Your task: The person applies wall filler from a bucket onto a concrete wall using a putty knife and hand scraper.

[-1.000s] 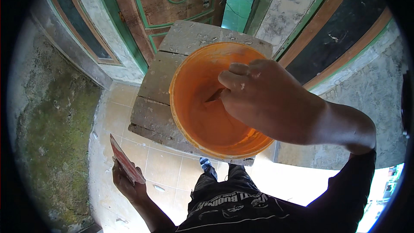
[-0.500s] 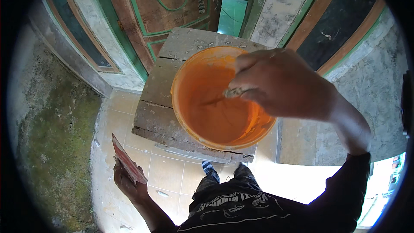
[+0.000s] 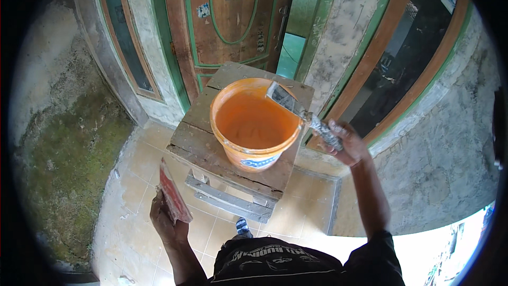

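Observation:
An orange bucket [image 3: 248,114] with orange-tinted contents inside stands on a rough wooden stool [image 3: 196,140]. My right hand [image 3: 344,145], right of the bucket, grips the encrusted handle of a scraper, whose wide metal blade [image 3: 283,98] is raised over the bucket's right rim. At the lower left, my left hand [image 3: 166,214] holds a flat, worn red-and-whitish tool [image 3: 174,190] on edge, clear of the bucket and beside the stool's front left.
A brown wooden door [image 3: 235,10] with green trim stands behind the stool, between two framed dark windows [image 3: 402,53]. A mossy rough wall [image 3: 69,164] is on the left, grey plastered wall [image 3: 434,180] on the right, tiled floor [image 3: 137,169] below.
My right hand has lifted out from over the bucket and moved right, bringing the scraper up into sight. My left hand has shifted slightly right. The view has tilted toward the door.

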Demonstrator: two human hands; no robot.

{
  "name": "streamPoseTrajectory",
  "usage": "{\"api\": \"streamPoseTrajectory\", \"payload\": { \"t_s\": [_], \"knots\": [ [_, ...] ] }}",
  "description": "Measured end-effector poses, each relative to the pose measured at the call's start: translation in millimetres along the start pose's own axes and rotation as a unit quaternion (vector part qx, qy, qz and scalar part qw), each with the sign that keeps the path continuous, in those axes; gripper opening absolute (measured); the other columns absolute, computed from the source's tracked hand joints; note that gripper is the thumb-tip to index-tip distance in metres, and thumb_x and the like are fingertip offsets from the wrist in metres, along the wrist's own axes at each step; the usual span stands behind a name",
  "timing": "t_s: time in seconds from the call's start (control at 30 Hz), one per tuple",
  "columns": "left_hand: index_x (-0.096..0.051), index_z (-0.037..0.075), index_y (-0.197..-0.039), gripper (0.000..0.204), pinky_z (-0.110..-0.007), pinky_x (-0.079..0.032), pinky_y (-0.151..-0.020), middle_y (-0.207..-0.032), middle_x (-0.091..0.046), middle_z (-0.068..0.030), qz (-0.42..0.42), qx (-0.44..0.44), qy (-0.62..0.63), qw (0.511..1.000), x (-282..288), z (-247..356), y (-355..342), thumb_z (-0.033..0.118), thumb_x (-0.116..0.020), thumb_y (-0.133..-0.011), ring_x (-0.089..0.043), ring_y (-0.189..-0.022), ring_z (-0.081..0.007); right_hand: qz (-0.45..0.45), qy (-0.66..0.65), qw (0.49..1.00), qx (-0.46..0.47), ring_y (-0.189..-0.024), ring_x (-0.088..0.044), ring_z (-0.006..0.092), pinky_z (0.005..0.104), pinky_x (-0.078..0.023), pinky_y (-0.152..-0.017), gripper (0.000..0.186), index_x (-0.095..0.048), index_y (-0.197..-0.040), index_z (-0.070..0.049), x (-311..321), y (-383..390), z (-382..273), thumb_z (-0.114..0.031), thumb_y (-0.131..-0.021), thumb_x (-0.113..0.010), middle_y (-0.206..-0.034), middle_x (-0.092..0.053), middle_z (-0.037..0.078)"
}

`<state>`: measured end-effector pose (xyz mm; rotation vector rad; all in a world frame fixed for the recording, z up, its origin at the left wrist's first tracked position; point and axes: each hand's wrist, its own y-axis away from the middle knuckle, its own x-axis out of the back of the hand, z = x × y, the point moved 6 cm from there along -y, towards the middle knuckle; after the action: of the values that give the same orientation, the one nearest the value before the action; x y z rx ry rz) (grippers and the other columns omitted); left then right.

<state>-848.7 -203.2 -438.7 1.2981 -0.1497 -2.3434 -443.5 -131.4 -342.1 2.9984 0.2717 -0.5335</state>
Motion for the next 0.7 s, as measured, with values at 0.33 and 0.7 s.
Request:
{"api": "streamPoseTrajectory", "payload": {
  "t_s": [0.33,0.7],
  "knots": [
    [-0.053,-0.002,-0.108,0.022,-0.032,-0.055,-0.076,-0.100,-0.063,-0.0122,-0.255,0.249,0.049,0.933,-71,-72,93,0.010,-0.048,-0.090,-0.065,-0.087,-0.0187,-0.037,0.101,0.985,0.136,-0.070,-0.059,0.0157,0.0256,-0.046,-0.060,0.037,-0.048,-0.119,-0.002,-13,77,48,-0.010,-0.086,-0.061,-0.092,-0.062,0.010],
    [-0.057,0.000,-0.098,0.014,-0.029,-0.053,-0.069,-0.087,-0.064,-0.0091,-0.365,0.304,-0.142,0.869,-118,-140,162,0.006,-0.056,-0.085,-0.064,-0.076,-0.0161,0.199,0.597,0.686,0.364,-0.090,-0.057,0.0257,0.0351,-0.041,-0.078,0.039,-0.068,-0.094,-0.015,18,230,8,0.008,-0.063,-0.067,-0.095,-0.060,0.008]
  ]
}}
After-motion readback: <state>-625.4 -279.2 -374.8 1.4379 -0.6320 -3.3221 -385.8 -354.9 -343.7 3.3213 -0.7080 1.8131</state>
